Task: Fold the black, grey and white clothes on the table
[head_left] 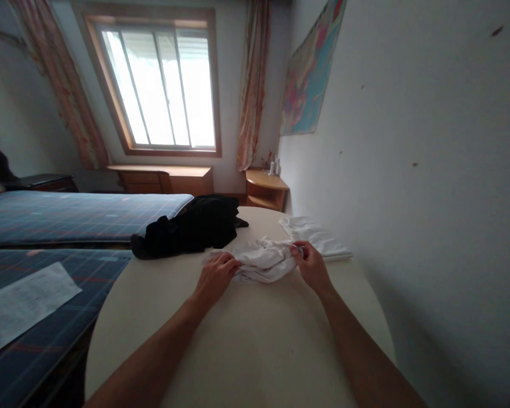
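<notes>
A crumpled white cloth garment [266, 260] lies on the round cream table [255, 334] in front of me; its exact kind I cannot make out. At its left end, my left hand [218, 273] is closed on the fabric, palm down. My right hand [309, 265] pinches the right end between thumb and fingers. Just behind the right hand rests a folded white cloth [318, 237], near the wall. To the left, behind my left hand, sits a heap of black clothing [195, 226].
Left of the table are mattresses with blue plaid covers [85, 218], one bearing a printed sheet of paper [25, 306]. A white wall [429, 226] runs along the right. A low wooden desk [187, 178] and a corner shelf [267, 181] stand at the back by the window.
</notes>
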`<state>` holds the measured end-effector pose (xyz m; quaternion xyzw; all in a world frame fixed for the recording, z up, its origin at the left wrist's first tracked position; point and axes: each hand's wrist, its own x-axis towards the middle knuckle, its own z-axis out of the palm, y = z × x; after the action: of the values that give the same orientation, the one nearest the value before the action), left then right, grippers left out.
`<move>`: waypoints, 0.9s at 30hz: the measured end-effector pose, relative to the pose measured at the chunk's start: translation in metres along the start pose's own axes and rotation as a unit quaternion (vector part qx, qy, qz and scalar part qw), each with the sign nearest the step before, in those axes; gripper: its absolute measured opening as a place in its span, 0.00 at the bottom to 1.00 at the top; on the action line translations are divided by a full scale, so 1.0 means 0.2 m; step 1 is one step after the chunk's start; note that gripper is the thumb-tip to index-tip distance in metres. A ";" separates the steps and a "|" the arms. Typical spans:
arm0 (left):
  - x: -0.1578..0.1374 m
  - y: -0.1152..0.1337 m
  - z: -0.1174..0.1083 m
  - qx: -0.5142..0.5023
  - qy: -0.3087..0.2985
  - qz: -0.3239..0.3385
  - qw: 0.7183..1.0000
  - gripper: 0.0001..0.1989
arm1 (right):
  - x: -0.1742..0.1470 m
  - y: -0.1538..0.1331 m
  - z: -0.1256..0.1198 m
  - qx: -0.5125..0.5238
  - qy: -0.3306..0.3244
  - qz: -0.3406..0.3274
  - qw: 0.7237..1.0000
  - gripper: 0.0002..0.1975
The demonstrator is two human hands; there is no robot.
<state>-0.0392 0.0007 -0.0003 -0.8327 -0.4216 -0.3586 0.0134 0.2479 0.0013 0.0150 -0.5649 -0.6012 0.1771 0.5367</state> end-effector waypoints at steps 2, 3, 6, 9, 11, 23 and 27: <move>0.00 -0.03 -0.03 -0.016 0.050 -0.032 0.998 0.07 | 0.01 0.00 -0.02 0.017 0.031 0.007 0.999 0.23; 0.00 -0.05 -0.05 -0.028 0.086 -0.052 0.995 0.07 | 0.02 0.00 -0.04 0.030 0.059 0.014 0.998 0.24; 0.02 -0.12 -0.13 -0.065 0.196 -0.104 0.973 0.08 | 0.04 -0.01 -0.08 0.071 0.156 0.043 0.984 0.28; 0.04 -0.18 -0.19 -0.084 0.289 -0.161 0.940 0.08 | 0.05 -0.01 -0.09 0.082 0.190 0.054 0.977 0.28; 0.04 -0.19 -0.20 -0.084 0.305 -0.200 0.927 0.09 | 0.04 -0.01 -0.07 0.065 0.165 0.041 0.983 0.28; -0.01 0.03 -0.08 0.069 0.020 -0.171 0.983 0.18 | -0.05 -0.08 0.03 -0.137 -0.085 -0.199 0.967 0.14; -0.02 0.01 -0.05 0.039 0.000 -0.133 0.990 0.14 | -0.07 -0.08 0.07 -0.132 -0.236 -0.224 0.936 0.14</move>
<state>-0.0456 -0.0064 0.0050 -0.7678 -0.5425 -0.3407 -0.0019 0.2255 -0.0113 0.0172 -0.4233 -0.8395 0.0990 0.3260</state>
